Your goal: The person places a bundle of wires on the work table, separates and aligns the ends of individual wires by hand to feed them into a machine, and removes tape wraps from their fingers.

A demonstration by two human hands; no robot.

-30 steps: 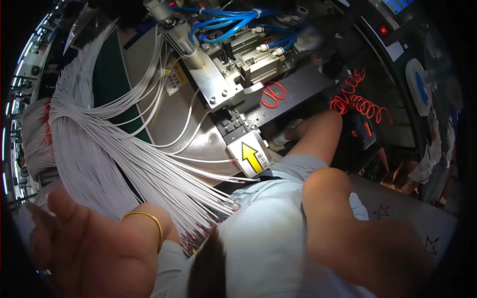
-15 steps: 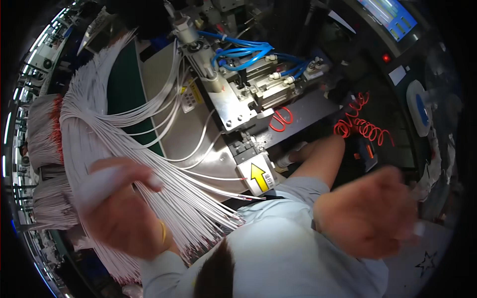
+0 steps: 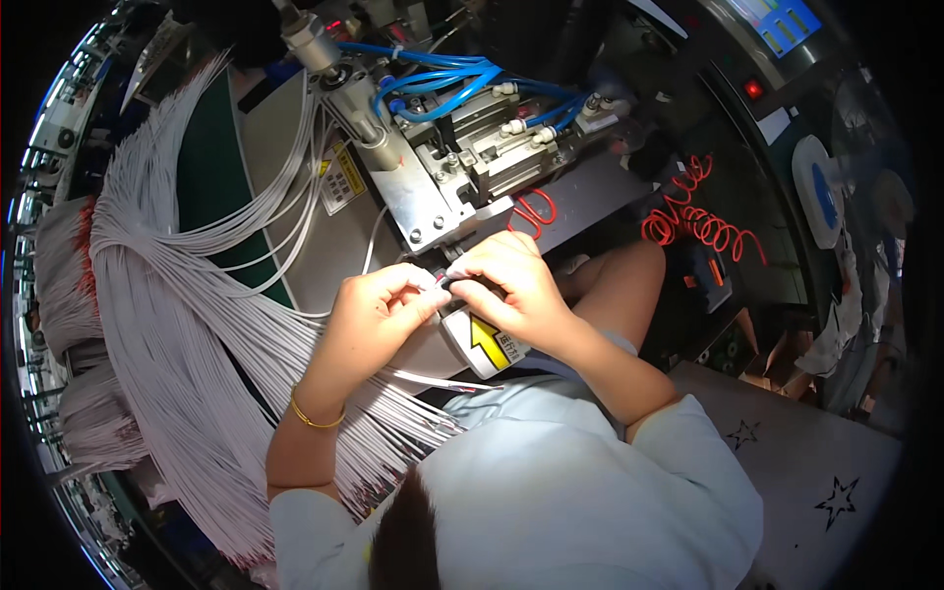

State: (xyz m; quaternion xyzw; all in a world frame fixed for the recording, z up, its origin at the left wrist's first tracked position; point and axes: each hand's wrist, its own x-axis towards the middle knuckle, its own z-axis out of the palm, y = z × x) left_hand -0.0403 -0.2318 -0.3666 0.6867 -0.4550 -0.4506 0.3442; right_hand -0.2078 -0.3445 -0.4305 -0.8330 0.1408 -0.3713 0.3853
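In front of a metal pneumatic machine (image 3: 418,206), my hands meet with their fingertips nearly touching. My left hand (image 3: 374,320) is closed in a pinch, and a small reddish wire end shows at its fingertips. A white cable (image 3: 375,241) runs down behind this hand. Thumb and fingers of my right hand (image 3: 521,295) are also pinched, by the dark fixture at the machine's front; what they grip is hidden. Just below my right hand is a white block with a yellow arrow (image 3: 487,344). A large bundle of white cables (image 3: 187,334) spreads out on the left, under my left forearm.
Blue air hoses (image 3: 462,74) loop over the machine. A red coiled hose (image 3: 703,221) hangs on the right, below a lit screen (image 3: 777,25). More cable bundles (image 3: 69,275) lie at the far left. A pale board with stars (image 3: 787,462) is at the lower right.
Both hands, blurred and wide apart before, have come inward and forward to the machine's front. Their fingers are now pinched together there. The view has shifted slightly.
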